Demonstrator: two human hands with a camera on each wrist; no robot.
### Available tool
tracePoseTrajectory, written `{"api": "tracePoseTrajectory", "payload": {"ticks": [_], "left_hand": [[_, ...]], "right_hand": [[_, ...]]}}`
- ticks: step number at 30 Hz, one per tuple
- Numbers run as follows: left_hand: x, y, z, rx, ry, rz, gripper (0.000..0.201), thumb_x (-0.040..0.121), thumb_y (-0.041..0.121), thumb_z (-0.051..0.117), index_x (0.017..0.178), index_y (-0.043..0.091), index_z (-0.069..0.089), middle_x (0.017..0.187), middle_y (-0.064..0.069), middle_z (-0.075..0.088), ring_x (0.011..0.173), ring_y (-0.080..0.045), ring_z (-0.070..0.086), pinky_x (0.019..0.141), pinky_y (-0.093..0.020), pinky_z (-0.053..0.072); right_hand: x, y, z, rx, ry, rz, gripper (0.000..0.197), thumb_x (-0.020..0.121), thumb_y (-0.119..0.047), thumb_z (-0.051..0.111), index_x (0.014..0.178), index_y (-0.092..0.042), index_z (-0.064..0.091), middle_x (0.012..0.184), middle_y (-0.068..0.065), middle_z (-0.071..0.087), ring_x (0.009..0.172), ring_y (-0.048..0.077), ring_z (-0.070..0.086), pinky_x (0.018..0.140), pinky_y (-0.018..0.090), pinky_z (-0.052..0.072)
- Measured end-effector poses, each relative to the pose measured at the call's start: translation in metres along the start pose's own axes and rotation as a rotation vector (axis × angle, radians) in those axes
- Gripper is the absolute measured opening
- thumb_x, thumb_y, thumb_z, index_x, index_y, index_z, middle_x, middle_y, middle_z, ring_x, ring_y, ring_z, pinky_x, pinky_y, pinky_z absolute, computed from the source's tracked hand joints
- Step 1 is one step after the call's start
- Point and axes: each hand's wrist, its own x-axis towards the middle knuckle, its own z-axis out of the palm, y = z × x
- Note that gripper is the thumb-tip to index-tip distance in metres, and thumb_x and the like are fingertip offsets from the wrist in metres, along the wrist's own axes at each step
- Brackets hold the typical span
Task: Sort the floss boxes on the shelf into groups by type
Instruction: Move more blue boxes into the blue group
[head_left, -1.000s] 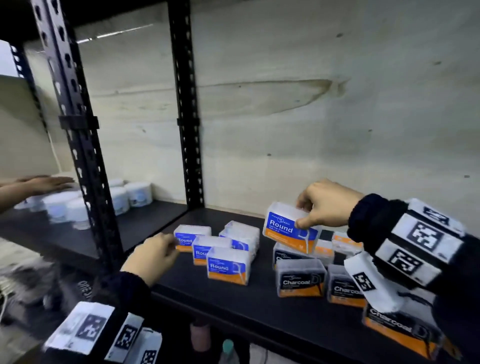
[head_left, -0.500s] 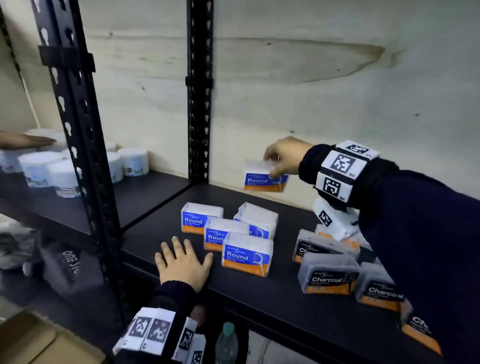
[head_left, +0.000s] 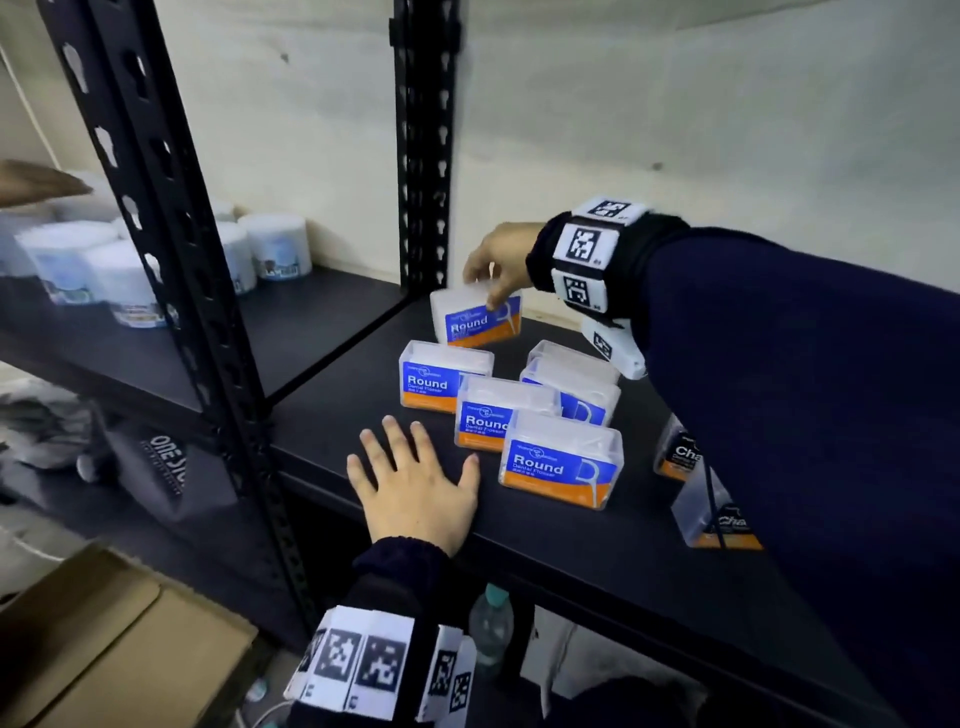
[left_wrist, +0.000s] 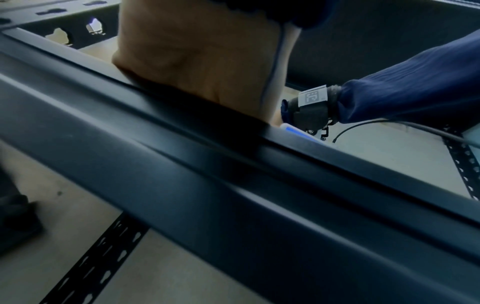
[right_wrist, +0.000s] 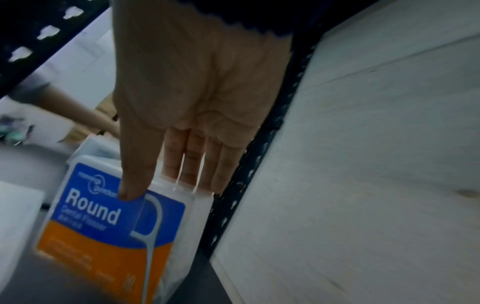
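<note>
My right hand (head_left: 485, 291) pinches a clear "Round" floss box (head_left: 475, 325) with a blue and orange label at the back of the black shelf (head_left: 597, 561). In the right wrist view the thumb lies on the front of the box (right_wrist: 103, 226) and the fingers (right_wrist: 192, 164) reach behind its top. The box tilts slightly, low over the shelf, behind several other Round boxes (head_left: 561, 462). Two Charcoal boxes (head_left: 680, 452) show at the right, partly hidden by my sleeve. My left hand (head_left: 415, 467) lies flat on the shelf front with fingers spread.
A black upright post (head_left: 423, 156) stands just left of the held box, and the wall is close behind. White jars (head_left: 275, 247) fill the neighbouring shelf, where another person's hand (head_left: 36, 182) reaches in. A cardboard box (head_left: 104, 649) and a bottle (head_left: 491, 623) sit below.
My right hand carried the Round box left from above the Charcoal boxes and lowered it behind the Round group. My left hand settled flat on the shelf front.
</note>
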Motion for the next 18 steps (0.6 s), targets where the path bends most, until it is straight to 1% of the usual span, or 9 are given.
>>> {"api": "tracePoseTrajectory", "payload": {"ticks": [2,5,7,9,11,12,13,15,18], "left_hand": [[0.001,0.000,0.000,-0.001,-0.006,-0.001,0.072,0.095,0.055,0.020,0.152,0.016,0.002,0.161,-0.009,-0.007,0.149,-0.030,-0.009,0.120,-0.046,-0.004],[0.000,-0.001,-0.001,0.005,-0.008,-0.003,0.072,0.095,0.055,0.020,0.152,0.015,0.002,0.161,-0.009,-0.007,0.149,-0.030,-0.010,0.120,-0.046,-0.004],[0.000,-0.001,-0.001,0.011,-0.007,-0.002,0.072,0.095,0.055,0.020,0.152,0.015,0.002,0.161,-0.009,-0.007,0.149,-0.030,-0.009,0.120,-0.046,-0.004],[0.001,-0.001,-0.001,0.014,-0.008,-0.001,0.072,0.095,0.055,0.021,0.152,0.015,0.002,0.161,-0.009,-0.007,0.149,-0.030,-0.009,0.120,-0.046,-0.004],[0.001,0.000,-0.001,0.015,-0.008,-0.003,0.072,0.095,0.055,0.021,0.152,0.015,0.003,0.161,-0.009,-0.006,0.149,-0.030,-0.009,0.120,-0.046,-0.003],[0.001,-0.001,-0.001,0.015,-0.008,-0.004,0.072,0.095,0.055,0.021,0.152,0.016,0.003,0.161,-0.009,-0.006,0.149,-0.030,-0.008,0.120,-0.046,-0.003],[0.001,-0.001,-0.001,0.016,-0.007,-0.005,0.072,0.095,0.055,0.020,0.152,0.016,0.003,0.161,-0.009,-0.006,0.149,-0.030,-0.008,0.120,-0.046,-0.003],[0.001,-0.001,-0.001,0.021,-0.007,-0.007,0.071,0.095,0.055,0.020,0.152,0.016,0.003,0.161,-0.008,-0.006,0.149,-0.030,-0.008,0.120,-0.046,-0.003],[0.000,-0.003,-0.002,0.026,-0.009,-0.007,0.071,0.095,0.055,0.020,0.152,0.016,0.003,0.162,-0.008,-0.006,0.149,-0.030,-0.007,0.120,-0.045,-0.002]], "right_hand": [[0.008,-0.005,0.007,-0.036,-0.068,-0.010,0.049,0.087,-0.019,0.063,0.133,-0.009,0.050,0.134,0.009,0.055,0.118,0.025,0.052,0.093,0.028,0.040],[0.018,-0.009,0.018,-0.069,-0.185,-0.019,0.047,0.084,-0.019,0.066,0.128,-0.008,0.054,0.131,0.009,0.057,0.104,0.023,0.052,0.080,0.024,0.036],[0.022,-0.010,0.023,-0.099,-0.240,-0.021,0.048,0.084,-0.019,0.067,0.129,-0.008,0.053,0.131,0.009,0.058,0.104,0.023,0.052,0.079,0.023,0.035],[0.024,-0.008,0.024,-0.105,-0.270,-0.021,0.048,0.084,-0.017,0.067,0.129,-0.009,0.053,0.131,0.010,0.058,0.097,0.017,0.048,0.076,0.022,0.037],[0.022,-0.007,0.022,-0.096,-0.279,-0.011,0.050,0.084,-0.015,0.067,0.131,-0.011,0.053,0.133,0.009,0.057,0.098,0.015,0.048,0.064,0.019,0.039],[0.018,-0.007,0.019,-0.085,-0.270,0.001,0.051,0.084,-0.015,0.067,0.132,-0.012,0.052,0.134,0.007,0.057,0.103,0.018,0.052,0.062,0.018,0.038],[0.014,-0.006,0.016,-0.071,-0.249,0.013,0.053,0.083,-0.017,0.067,0.133,-0.013,0.051,0.134,0.007,0.057,0.111,0.021,0.054,0.065,0.018,0.039],[0.001,-0.003,0.008,-0.029,-0.206,0.035,0.054,0.083,-0.019,0.068,0.134,-0.014,0.050,0.133,0.007,0.057,0.121,0.023,0.054,0.080,0.019,0.037],[-0.031,0.004,-0.012,-0.001,-0.162,0.057,0.052,0.083,-0.020,0.068,0.132,-0.016,0.052,0.129,0.005,0.061,0.111,0.022,0.057,0.088,0.023,0.039]]}}
